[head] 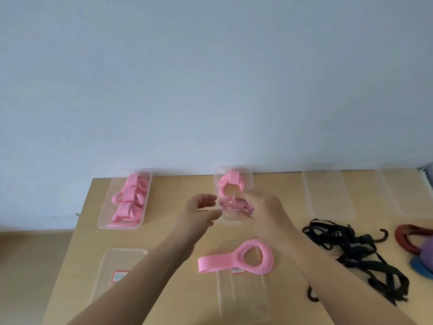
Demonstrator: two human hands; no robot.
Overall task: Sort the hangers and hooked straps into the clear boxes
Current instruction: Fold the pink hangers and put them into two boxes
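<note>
Hangers, pink, fill L clear box. L hand hovers, fingers loosely spread, holding nothing. R hand fingertips at hanger in mid box; pinching or not, can't tell, blurred. Loose hanger on lid; black hooked straps far R on table.

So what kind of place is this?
Probably a plain indoor room set up for sorting: a wooden table against a bare wall, clear boxes holding pink hangers, and black hooked straps piled nearby.

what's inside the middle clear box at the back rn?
The middle box holds pink hangers: a far hanger in plain view, a near hanger partly covered by the right hand. Anything beneath that hand is hidden.
</note>
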